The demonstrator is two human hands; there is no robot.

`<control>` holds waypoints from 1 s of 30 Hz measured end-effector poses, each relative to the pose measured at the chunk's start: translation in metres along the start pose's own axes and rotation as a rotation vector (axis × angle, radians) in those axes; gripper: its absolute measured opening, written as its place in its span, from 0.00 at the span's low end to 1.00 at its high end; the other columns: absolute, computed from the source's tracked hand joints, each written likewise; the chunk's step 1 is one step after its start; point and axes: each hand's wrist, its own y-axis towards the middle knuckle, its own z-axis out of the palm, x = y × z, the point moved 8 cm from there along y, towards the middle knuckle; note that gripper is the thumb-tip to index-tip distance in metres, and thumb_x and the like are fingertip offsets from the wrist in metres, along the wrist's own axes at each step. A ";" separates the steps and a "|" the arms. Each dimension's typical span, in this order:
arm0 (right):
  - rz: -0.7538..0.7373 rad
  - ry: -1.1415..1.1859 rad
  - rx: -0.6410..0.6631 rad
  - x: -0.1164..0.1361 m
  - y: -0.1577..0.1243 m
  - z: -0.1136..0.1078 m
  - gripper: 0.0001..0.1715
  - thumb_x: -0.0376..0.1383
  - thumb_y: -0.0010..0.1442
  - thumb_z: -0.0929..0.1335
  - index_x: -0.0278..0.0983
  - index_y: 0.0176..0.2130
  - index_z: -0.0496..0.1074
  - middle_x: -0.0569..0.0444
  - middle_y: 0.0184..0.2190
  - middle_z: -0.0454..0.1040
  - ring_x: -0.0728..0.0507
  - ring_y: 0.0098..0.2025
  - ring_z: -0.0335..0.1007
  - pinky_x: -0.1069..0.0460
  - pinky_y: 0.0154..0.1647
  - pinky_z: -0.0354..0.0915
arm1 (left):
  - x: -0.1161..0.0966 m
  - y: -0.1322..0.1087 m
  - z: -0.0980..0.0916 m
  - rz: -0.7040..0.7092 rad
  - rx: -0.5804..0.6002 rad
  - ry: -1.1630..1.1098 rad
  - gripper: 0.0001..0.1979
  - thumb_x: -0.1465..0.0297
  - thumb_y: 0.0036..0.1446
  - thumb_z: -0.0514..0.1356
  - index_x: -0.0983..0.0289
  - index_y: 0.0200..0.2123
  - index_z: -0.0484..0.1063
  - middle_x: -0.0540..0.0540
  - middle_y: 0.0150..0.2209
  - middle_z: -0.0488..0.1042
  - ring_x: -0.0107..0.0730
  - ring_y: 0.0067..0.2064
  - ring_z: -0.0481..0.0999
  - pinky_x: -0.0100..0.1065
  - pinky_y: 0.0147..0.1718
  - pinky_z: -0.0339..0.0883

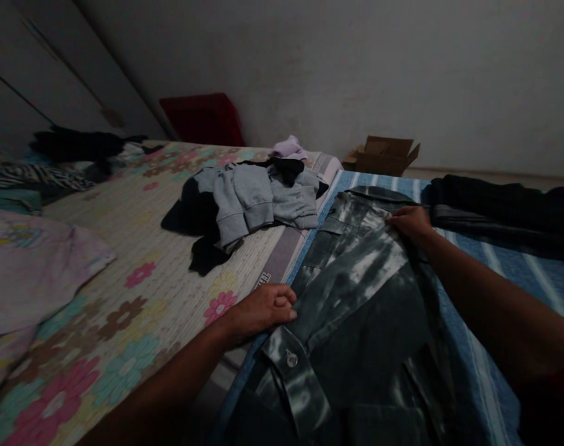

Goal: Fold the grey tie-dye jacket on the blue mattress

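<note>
A dark grey, tie-dyed jacket [369, 310] lies spread lengthwise in front of me, with a flapped pocket and a buttoned band that looks like a cuff. My left hand [265, 308] is closed at its left edge, fingers curled on the cloth just above the button. Farther up, my right hand [412, 224] pinches the fabric near the far right side. The near end of the garment runs out of view at the bottom.
A flowered bedsheet [137, 272] bears a grey and black clothes pile [258, 198] and a pink garment [35, 266]. Dark folded clothes [504, 210] lie on the blue striped cloth [499, 254] at right. A cardboard box [384, 155] and a red object [202, 119] stand by the wall.
</note>
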 end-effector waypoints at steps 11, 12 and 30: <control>-0.339 -0.338 0.065 0.082 -0.109 -0.009 0.23 0.42 0.60 0.65 0.36 0.53 0.68 0.43 0.50 0.70 0.34 0.49 0.68 0.45 0.46 0.63 | 0.003 -0.006 0.000 0.097 -0.097 -0.097 0.17 0.69 0.39 0.68 0.65 0.34 0.68 0.47 0.27 0.70 0.24 0.26 0.69 0.29 0.28 0.60; -0.397 -0.334 0.091 0.089 -0.121 -0.004 0.24 0.44 0.61 0.65 0.37 0.53 0.68 0.44 0.49 0.70 0.36 0.49 0.68 0.46 0.45 0.63 | 0.003 -0.007 0.000 0.101 -0.110 -0.095 0.18 0.69 0.39 0.67 0.65 0.35 0.68 0.48 0.28 0.71 0.25 0.27 0.69 0.30 0.28 0.61; -0.612 -0.397 0.217 0.084 -0.162 0.027 0.28 0.52 0.66 0.56 0.33 0.49 0.67 0.42 0.46 0.68 0.37 0.50 0.63 0.45 0.51 0.58 | 0.000 -0.016 -0.001 0.151 -0.276 0.067 0.19 0.65 0.41 0.66 0.64 0.37 0.68 0.49 0.31 0.71 0.27 0.27 0.70 0.28 0.25 0.61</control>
